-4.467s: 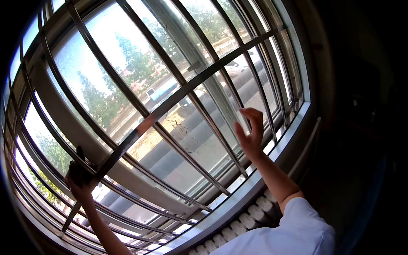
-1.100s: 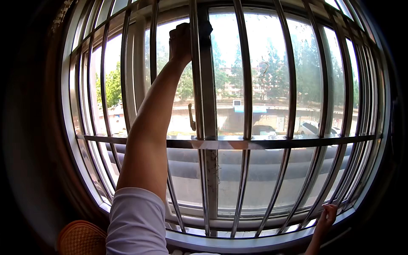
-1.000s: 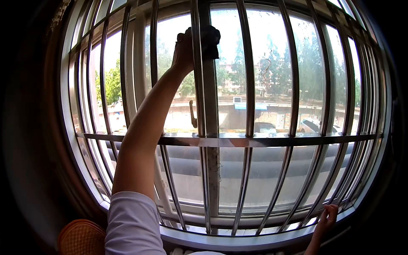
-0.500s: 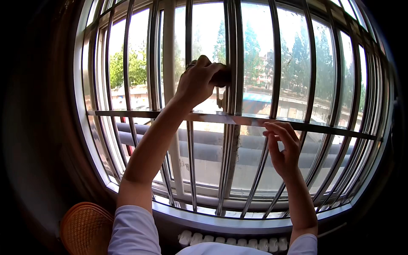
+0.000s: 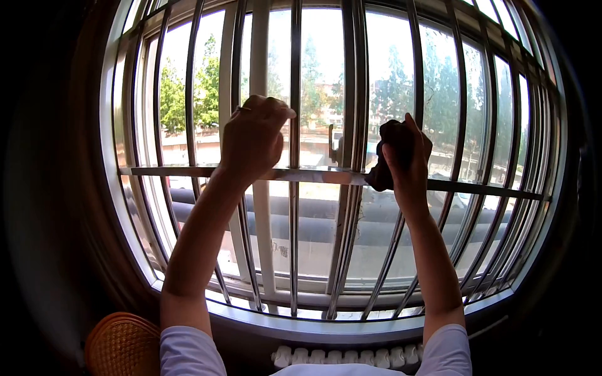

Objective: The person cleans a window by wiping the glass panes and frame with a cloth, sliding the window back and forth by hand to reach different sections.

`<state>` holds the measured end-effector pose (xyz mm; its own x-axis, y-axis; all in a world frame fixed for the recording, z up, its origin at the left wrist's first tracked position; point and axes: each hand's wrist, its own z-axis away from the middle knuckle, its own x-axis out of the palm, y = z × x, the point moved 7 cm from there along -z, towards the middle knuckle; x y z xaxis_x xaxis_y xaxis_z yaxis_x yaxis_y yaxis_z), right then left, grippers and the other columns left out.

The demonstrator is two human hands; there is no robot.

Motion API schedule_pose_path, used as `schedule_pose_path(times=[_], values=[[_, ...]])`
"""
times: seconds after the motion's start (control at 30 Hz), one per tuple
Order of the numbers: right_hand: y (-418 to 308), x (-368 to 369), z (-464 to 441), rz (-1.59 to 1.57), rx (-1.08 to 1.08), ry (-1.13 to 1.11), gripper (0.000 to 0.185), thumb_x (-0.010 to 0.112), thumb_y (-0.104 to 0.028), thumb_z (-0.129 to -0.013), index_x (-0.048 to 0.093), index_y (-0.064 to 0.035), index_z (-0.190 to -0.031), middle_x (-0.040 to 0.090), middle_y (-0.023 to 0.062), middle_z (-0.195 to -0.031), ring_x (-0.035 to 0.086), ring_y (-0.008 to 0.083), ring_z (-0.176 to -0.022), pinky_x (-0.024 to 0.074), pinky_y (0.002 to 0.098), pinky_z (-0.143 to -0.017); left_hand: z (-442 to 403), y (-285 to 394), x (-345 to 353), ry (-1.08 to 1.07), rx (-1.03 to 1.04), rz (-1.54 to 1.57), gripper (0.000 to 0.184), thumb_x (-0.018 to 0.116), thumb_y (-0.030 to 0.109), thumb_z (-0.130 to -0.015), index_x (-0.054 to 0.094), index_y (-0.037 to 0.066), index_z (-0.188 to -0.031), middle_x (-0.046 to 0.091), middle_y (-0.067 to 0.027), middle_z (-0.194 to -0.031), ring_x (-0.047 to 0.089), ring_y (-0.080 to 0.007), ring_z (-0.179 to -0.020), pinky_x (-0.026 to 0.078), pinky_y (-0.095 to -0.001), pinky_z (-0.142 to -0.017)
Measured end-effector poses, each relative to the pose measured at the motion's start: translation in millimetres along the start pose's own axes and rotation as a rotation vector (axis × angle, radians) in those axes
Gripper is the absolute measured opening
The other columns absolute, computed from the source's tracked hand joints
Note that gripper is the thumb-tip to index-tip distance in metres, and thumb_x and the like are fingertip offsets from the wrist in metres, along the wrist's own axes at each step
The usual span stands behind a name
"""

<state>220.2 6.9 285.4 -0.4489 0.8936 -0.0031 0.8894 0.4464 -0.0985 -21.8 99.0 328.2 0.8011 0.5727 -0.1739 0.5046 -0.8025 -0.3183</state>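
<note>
My left hand (image 5: 252, 139), with a ring on one finger, is raised to the window bars. Its fingers are curled, and the fingertips come close to a vertical metal bar (image 5: 295, 75); whatever lies inside them is hidden. In my right hand (image 5: 411, 178) is a dark, crumpled cloth (image 5: 390, 153), bunched between thumb and fingers. The cloth hangs in front of the bars, and its lower end overlaps the horizontal rail (image 5: 467, 187). Behind the bars, a window latch (image 5: 333, 143) shows on the sash between my hands.
Vertical bars span the whole window, crossed by the rail. Below runs the pale window frame edge (image 5: 276, 321), with a white radiator (image 5: 338, 357) under it. A round-topped woven chair back (image 5: 122, 348) stands at lower left. Trees and thick grey pipes (image 5: 313, 229) are outside.
The dark cloth has passed from my left hand to my right. My left hand has moved left and slightly down, away from the middle bars; my right hand has risen.
</note>
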Motion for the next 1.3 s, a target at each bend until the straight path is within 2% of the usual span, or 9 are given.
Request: schedule_pose_path(times=[0.07, 0.17, 0.37, 0.53, 0.63, 0.77, 1.07, 1.23, 1.3], values=[[14.0, -10.9, -15.3, 0.174, -0.147, 0.013, 0.07, 0.059, -0.012, -0.088, 0.026, -0.0118, -0.149, 0.025, 0.0215, -0.136, 0.041, 0.0373, -0.122, 0.0397, 0.0438, -0.103, 16.3, -41.5, 5.3, -0.255, 0.27, -0.635, 0.044, 0.062, -0.001, -0.082, 0.059, 0.013, -0.123, 0.048, -0.0094, -0.139, 0.045, -0.0278, -0.131, 0.037, -0.0448, -0.11], [-3.7, -7.1, -41.8, 0.339, -0.327, -0.014, 0.078, 0.058, 0.004, -0.078, 0.026, -0.0101, -0.148, 0.023, 0.0224, -0.136, 0.04, 0.0416, -0.124, 0.0435, 0.0461, -0.102, 33.0, -76.2, 12.7, -0.568, 0.384, -0.895, 0.071, 0.063, 0.001, -0.083, 0.038, 0.026, -0.145, 0.016, -0.0024, -0.158, 0.018, -0.0261, -0.146, 0.025, -0.0461, -0.118], [21.5, 41.1, -100.7, 0.433, -0.37, 0.042, 0.078, 0.066, 0.004, -0.08, 0.031, -0.011, -0.148, 0.025, 0.0208, -0.137, 0.04, 0.0411, -0.124, 0.0416, 0.0465, -0.103, 5.4, -90.1, 44.5, -0.493, 0.672, -0.649, 0.059, 0.065, 0.002, -0.083, 0.046, 0.018, -0.136, 0.033, -0.0017, -0.149, 0.022, -0.0225, -0.145, 0.021, -0.0396, -0.121], [22.4, 35.4, -119.1, 0.359, -0.289, 0.205, 0.064, 0.073, -0.007, -0.078, 0.041, -0.0061, -0.133, 0.051, 0.019, -0.116, 0.055, 0.037, -0.109, 0.0493, 0.0441, -0.091, 7.2, -94.7, 78.4, -0.629, 0.748, -0.813, 0.04, 0.061, 0.007, -0.087, 0.052, 0.011, -0.126, 0.047, -0.0036, -0.136, 0.032, -0.0215, -0.141, 0.031, -0.0355, -0.117], [19.9, 38.6, -114.0, 0.317, -0.345, 0.178, 0.047, 0.077, -0.007, -0.073, 0.053, -0.007, -0.114, 0.059, 0.0146, -0.111, 0.062, 0.0333, -0.102, 0.0521, 0.0394, -0.087, -1.3, -86.7, 51.5, -0.338, 0.683, -0.379, 0.017, 0.063, 0.009, -0.085, 0.058, 0.007, -0.101, 0.063, -0.0078, -0.098, 0.063, -0.0252, -0.108, 0.049, -0.0309, -0.101], [18.8, 47.5, -110.5, 0.336, -0.416, 0.158, 0.042, 0.075, -0.007, -0.075, 0.059, -0.0107, -0.113, 0.057, 0.0129, -0.114, 0.062, 0.0318, -0.102, 0.0541, 0.038, -0.085, 9.2, -100.9, 65.4, -0.791, 0.665, -0.718, 0.01, 0.068, 0.007, -0.07, 0.065, 0.012, -0.062, 0.062, -0.0021, -0.075, 0.064, -0.0148, -0.08, 0.047, -0.0347, -0.094], [25.5, 57.7, -265.8, 0.363, -0.593, 0.528, 0.033, 0.069, -0.018, -0.083, 0.067, -0.0147, -0.116, 0.061, 0.0125, -0.112, 0.059, 0.0307, -0.104, 0.0474, 0.0401, -0.093, 13.5, -95.9, 61.1, -0.597, 0.655, -0.666, 0.007, 0.067, 0.007, -0.065, 0.066, 0.013, -0.063, 0.061, -0.0006, -0.074, 0.061, -0.0155, -0.087, 0.039, -0.0317, -0.1], [15.7, 76.6, -239.7, 0.351, -0.529, 0.216, 0.02, 0.062, -0.019, -0.083, 0.063, -0.0019, -0.093, 0.062, 0.0182, -0.078, 0.061, 0.0344, -0.079, 0.0478, 0.0418, -0.071, 15.2, -90.3, 52.0, -0.508, 0.652, -0.627, 0.006, 0.067, 0.006, -0.065, 0.064, 0.011, -0.062, 0.06, -0.0014, -0.078, 0.059, -0.0162, -0.091, 0.039, -0.0332, -0.102], [57.7, 81.8, -204.9, 0.354, -0.511, 0.281, 0.024, 0.064, -0.014, -0.082, 0.06, -0.0026, -0.102, 0.061, 0.0169, -0.092, 0.06, 0.033, -0.085, 0.0477, 0.0393, -0.076, 14.5, -87.8, 47.0, -0.428, 0.648, -0.563, 0.003, 0.067, 0.006, -0.066, 0.065, 0.008, -0.066, 0.06, -0.003, -0.082, 0.058, -0.0179, -0.094, 0.04, -0.0349, -0.102]])
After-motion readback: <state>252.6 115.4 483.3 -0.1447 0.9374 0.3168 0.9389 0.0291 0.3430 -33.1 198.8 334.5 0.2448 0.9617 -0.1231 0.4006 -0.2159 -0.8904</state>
